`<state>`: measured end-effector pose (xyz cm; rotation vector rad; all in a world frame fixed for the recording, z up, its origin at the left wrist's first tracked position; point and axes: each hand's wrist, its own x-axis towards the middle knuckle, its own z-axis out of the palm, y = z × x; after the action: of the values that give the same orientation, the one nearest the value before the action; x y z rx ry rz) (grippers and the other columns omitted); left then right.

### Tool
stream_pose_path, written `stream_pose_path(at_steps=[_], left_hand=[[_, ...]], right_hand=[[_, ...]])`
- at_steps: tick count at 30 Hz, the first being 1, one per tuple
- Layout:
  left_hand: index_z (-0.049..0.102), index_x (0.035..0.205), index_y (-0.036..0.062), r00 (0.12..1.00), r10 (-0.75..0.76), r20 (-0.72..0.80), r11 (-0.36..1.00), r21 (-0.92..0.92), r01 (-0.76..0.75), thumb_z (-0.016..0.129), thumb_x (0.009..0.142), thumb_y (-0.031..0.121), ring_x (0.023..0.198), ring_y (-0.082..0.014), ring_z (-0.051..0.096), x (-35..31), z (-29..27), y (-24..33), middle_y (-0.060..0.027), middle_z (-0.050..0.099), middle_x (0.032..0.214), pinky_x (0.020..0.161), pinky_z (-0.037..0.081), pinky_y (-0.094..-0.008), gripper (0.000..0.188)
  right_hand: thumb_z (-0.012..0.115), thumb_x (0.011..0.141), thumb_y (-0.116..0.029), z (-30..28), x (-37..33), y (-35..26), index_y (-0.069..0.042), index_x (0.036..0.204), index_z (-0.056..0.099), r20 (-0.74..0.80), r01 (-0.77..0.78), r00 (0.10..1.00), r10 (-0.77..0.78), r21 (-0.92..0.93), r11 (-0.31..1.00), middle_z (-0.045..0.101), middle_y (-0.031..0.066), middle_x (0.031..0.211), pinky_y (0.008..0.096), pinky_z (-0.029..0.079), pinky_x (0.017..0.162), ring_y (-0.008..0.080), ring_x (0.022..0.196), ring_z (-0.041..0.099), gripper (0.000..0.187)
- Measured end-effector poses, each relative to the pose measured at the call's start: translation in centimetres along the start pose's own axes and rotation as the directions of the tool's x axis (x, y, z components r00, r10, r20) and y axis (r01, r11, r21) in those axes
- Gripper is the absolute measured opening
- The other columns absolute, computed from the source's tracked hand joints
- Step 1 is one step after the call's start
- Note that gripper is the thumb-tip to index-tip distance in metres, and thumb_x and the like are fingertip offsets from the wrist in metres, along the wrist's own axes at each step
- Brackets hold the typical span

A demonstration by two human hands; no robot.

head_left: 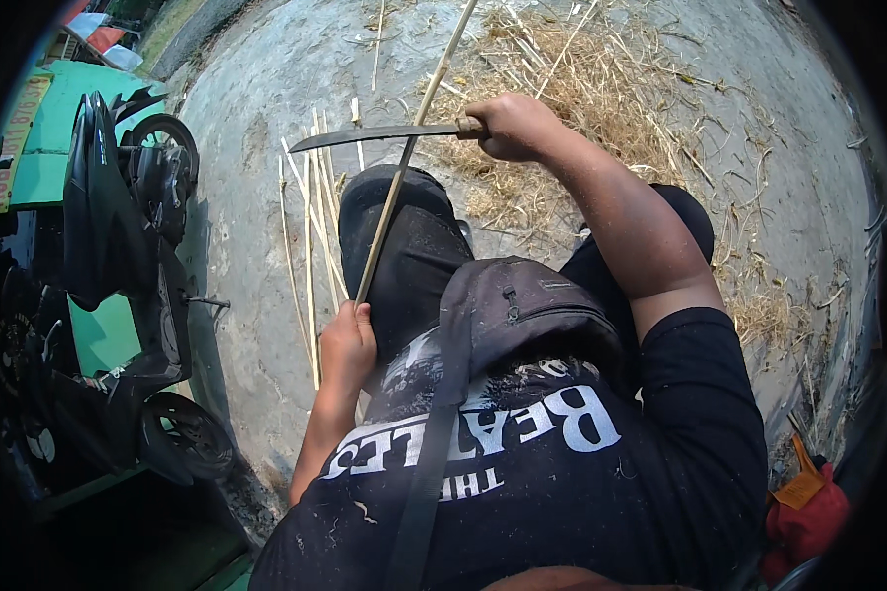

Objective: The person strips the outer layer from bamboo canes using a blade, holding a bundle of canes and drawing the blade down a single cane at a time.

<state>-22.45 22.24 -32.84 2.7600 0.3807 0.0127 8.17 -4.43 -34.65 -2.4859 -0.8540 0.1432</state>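
Note:
My right hand is closed round the wooden handle of a machete, its long dark blade pointing left. A long, thin bamboo strip slants up from my left thigh, out past the top of the view. The blade crosses this strip and appears to touch it just above my left knee. My left hand grips the strip's lower end beside my left thigh. Several pale bamboo strips lie on the ground left of my leg.
A heap of bamboo shavings spreads over the grey concrete ground ahead and to the right. A black motorcycle stands at the left by a green surface. A dark waist bag sits across my lap. A red bag lies at lower right.

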Motion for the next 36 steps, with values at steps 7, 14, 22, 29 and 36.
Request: stream_pose_path(at_steps=[7,14,22,29,36], left_hand=[[0.057,0.088,0.0006,0.997,-0.025,0.072,1.000,0.010,0.024,0.052,0.104,0.027,0.075,-0.0521,0.061,0.7,-0.9,0.1,-0.0289,0.063,0.076,0.065,0.045,-0.0590,0.031],[0.057,0.089,0.0004,0.994,-0.035,0.102,0.997,0.069,0.028,0.052,0.104,0.027,0.077,-0.0525,0.061,1.4,-2.1,0.9,-0.0284,0.064,0.079,0.067,0.046,-0.0593,0.030],[0.057,0.090,0.0006,0.999,0.003,0.047,0.998,0.060,-0.006,0.052,0.104,0.027,0.075,-0.0518,0.061,0.3,-1.5,0.2,-0.0285,0.064,0.079,0.066,0.046,-0.0586,0.030],[0.056,0.091,-0.0003,0.991,-0.033,0.127,0.996,0.081,0.022,0.052,0.104,0.027,0.078,-0.0522,0.061,1.4,-1.7,0.3,-0.0289,0.064,0.079,0.067,0.046,-0.0592,0.031],[0.056,0.090,-0.0002,0.995,-0.016,0.097,0.999,0.029,0.013,0.052,0.104,0.025,0.079,-0.0519,0.061,1.3,-1.6,0.0,-0.0289,0.064,0.080,0.067,0.045,-0.0584,0.029]], right_hand=[[0.067,0.083,-0.018,0.9,-0.2,-0.7,-0.012,0.095,0.066,-0.057,0.063,0.996,-0.068,-0.079,0.995,0.070,0.0147,0.082,0.0504,0.055,0.071,0.0376,0.080,0.069,0.013],[0.065,0.092,-0.021,-0.5,0.6,4.2,-0.011,0.099,0.066,-0.040,-0.260,0.965,0.261,0.035,0.965,0.071,0.0163,0.089,0.0459,0.055,0.070,0.0359,0.081,0.069,0.013],[0.061,0.092,-0.017,0.2,0.5,2.1,-0.013,0.098,0.068,-0.043,-0.119,0.992,0.115,-0.131,0.984,0.073,0.0104,0.089,0.0403,0.059,0.072,0.0254,0.082,0.072,0.010],[0.062,0.094,-0.020,0.0,0.1,2.1,-0.013,0.097,0.068,-0.086,-0.151,0.987,0.139,-0.154,0.976,0.071,0.0122,0.088,0.0425,0.058,0.072,0.0276,0.082,0.071,0.010],[0.059,0.099,-0.026,0.0,0.9,8.5,-0.016,0.102,0.067,-0.194,-0.409,0.896,0.399,-0.011,0.912,0.071,0.0120,0.089,0.0432,0.057,0.074,0.0263,0.084,0.071,0.014]])
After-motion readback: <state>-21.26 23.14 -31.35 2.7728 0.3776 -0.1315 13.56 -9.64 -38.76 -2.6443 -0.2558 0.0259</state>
